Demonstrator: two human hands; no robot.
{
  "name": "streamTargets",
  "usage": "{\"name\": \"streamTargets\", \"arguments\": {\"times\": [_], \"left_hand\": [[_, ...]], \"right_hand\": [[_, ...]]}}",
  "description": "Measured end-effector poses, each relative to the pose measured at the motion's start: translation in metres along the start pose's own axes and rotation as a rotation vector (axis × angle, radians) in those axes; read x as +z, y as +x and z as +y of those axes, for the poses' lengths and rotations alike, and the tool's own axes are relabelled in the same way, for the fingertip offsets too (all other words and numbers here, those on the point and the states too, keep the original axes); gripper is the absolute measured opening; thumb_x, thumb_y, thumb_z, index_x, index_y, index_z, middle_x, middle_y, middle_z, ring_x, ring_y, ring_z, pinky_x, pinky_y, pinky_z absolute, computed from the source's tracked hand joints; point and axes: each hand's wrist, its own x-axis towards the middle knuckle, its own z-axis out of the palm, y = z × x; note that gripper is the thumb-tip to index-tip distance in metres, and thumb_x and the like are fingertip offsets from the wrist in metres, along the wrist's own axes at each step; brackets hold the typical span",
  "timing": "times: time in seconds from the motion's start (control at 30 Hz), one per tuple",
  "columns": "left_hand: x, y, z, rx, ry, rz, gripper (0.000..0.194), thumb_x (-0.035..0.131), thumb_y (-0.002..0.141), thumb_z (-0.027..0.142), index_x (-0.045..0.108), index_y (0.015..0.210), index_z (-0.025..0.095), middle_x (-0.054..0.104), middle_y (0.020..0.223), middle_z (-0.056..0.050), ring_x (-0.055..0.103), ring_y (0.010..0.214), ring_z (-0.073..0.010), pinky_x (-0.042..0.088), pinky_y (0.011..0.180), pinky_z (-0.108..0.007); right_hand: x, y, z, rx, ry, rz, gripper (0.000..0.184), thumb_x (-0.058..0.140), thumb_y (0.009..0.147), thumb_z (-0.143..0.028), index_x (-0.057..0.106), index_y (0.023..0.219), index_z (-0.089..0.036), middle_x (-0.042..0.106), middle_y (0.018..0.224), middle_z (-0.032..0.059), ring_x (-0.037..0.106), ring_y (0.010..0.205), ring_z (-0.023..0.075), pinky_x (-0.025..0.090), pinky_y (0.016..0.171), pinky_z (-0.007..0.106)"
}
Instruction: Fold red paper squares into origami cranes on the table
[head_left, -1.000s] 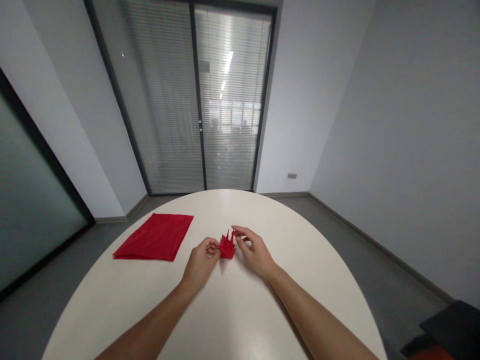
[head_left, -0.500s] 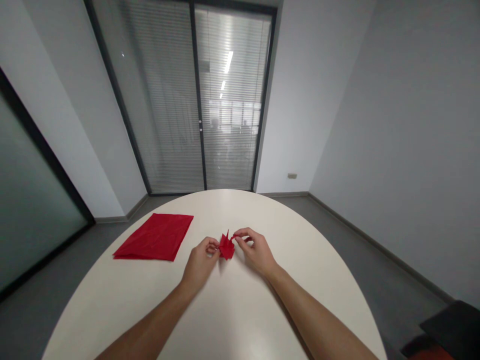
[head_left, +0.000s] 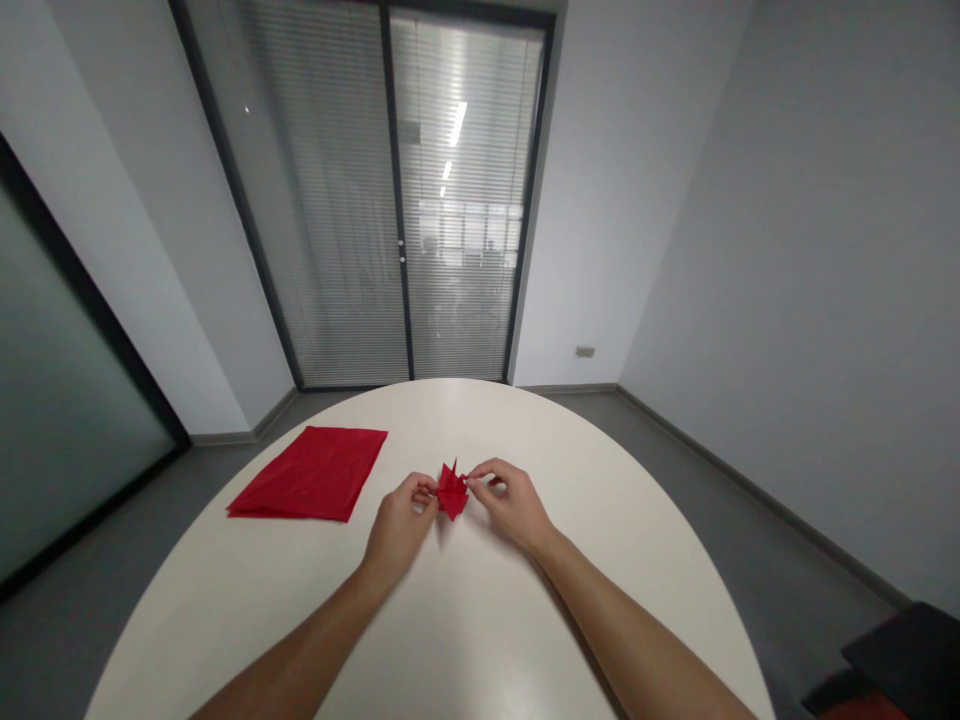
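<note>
A small red origami piece (head_left: 452, 493), folded paper with several sharp points, is between my two hands over the middle of the table. My left hand (head_left: 403, 519) pinches its left side with thumb and forefinger, the other fingers curled in. On its right, my right hand (head_left: 514, 502) has thumb and fingertips closed on a thin pointed end of the same piece. One tip of the paper stands upright. The fingertips hide the gripped edges.
Flat red paper sheets (head_left: 309, 475) lie at the left of the round white table (head_left: 450, 620). Beyond it are a glass partition with blinds (head_left: 465, 300) and a wall socket (head_left: 585, 352). A dark chair (head_left: 904, 655) shows at the lower right.
The thin end at the right of the origami piece stuck out as a visible curved strip; now less of it shows by my right fingertips. Both hands stay nearly in place.
</note>
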Motion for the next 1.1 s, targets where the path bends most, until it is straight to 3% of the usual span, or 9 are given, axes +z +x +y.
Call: {"name": "streamTargets", "arguments": {"times": [0.17,0.37,0.73,1.1], "left_hand": [[-0.0015,-0.0012,0.0039,-0.003,0.039,-0.014,0.01,0.06,0.079,0.023,0.064,0.088,0.021,0.072,0.086,-0.003,0.068,0.082,-0.0207,0.051,0.073,-0.03],[-0.0014,-0.0008,0.0052,0.005,0.058,-0.013,0.011,0.058,0.078,0.023,0.064,0.088,0.021,0.072,0.085,-0.003,0.069,0.081,-0.0204,0.052,0.073,-0.029],[-0.0006,-0.0014,0.0059,0.008,0.04,-0.026,0.011,0.059,0.081,0.028,0.064,0.088,0.021,0.072,0.086,-0.003,0.069,0.083,-0.0212,0.052,0.069,-0.029],[-0.0009,-0.002,0.005,-0.01,0.002,-0.04,0.011,0.061,0.081,0.029,0.063,0.088,0.02,0.072,0.084,-0.004,0.07,0.08,-0.0207,0.053,0.074,-0.031]], "right_hand": [[0.0011,0.0009,0.0037,0.013,0.009,-0.005,0.01,0.066,0.087,-0.029,0.074,0.087,-0.023,0.074,0.089,0.0035,0.066,0.086,0.0202,0.049,0.078,0.032],[0.0046,0.0007,0.0094,0.038,0.074,-0.013,0.023,0.067,0.086,-0.029,0.074,0.107,-0.023,0.074,0.091,0.0036,0.067,0.085,0.0186,0.049,0.08,0.032],[0.0037,0.0014,0.0057,0.003,0.072,-0.019,0.01,0.063,0.087,-0.024,0.072,0.089,-0.022,0.073,0.092,0.0032,0.066,0.089,0.0183,0.048,0.08,0.03],[0.0056,0.0002,0.0048,0.031,0.139,-0.009,0.01,0.063,0.087,-0.025,0.069,0.092,-0.021,0.072,0.094,0.0031,0.066,0.089,0.0179,0.049,0.082,0.032]]}}
